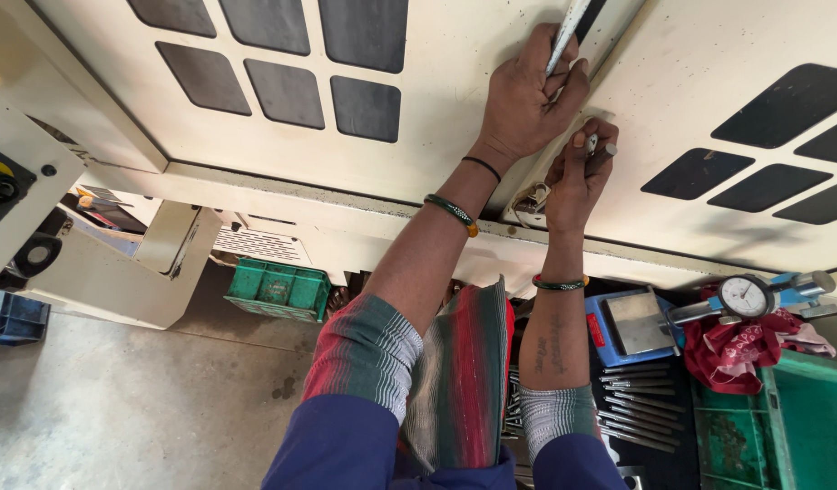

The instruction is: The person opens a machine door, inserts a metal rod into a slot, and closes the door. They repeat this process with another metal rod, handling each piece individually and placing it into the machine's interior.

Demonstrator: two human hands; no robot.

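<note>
Green ribbed plastic crate [279, 289] on the concrete floor, left hand [527, 95] fingers wrapped round a slim metal door handle [565, 36], right hand [577, 177] fingers pinching a small steel pin [592, 143] against the cream painted machine door [418, 163], round dial gauge [745, 296], red patterned cloth [745, 349].

There are two hands, the left hand [527, 95] and the right hand [577, 177]. I count three bangles: two on the left wrist [452, 210], one on the right [560, 284]. Two green crates [278, 289] [790, 426], one dial gauge [745, 296], one red cloth [740, 349].
</note>
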